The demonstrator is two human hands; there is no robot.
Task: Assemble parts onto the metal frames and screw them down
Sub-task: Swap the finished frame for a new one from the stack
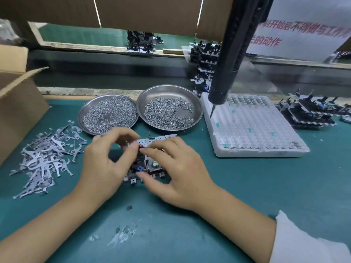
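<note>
**Small part pinched over the frame: the risks are a drop or a crooked seat**

I see both hands meeting over the metal frame (152,164), which lies flat on the green tabletop (247,186) near the middle, just near of the two steel dishes. The left hand (106,160) has its thumb and forefinger curled into a pinch, and the right hand (176,168) brings its fingertips in against them. Between them sits a small dark part (141,147), right over the far half of the frame. I cannot tell which hand truly carries it; both touch it.

My worry is the part itself. It is tiny and held only at fingertip level, so a slip during the hand-over could let it fall into the frame's black fittings or onto the tabletop, where it would be hard to spot. If it goes in tilted, I judge a screw would later bind or clamp it askew.

Neither hand pins the frame firmly as far as I can see, so pressing the part home could slide it.

The left dish of screws (108,114) and the right dish of screws (169,111) stand just beyond the hands, and the pile of stamped metal levers (47,156) lies close on the left; a careless wrist could scatter either. The hanging electric screwdriver (226,73) dangles to the right over the white foam tray (254,130), well apart for now, but reaching for it with the part unseated would invite a spill.
</note>
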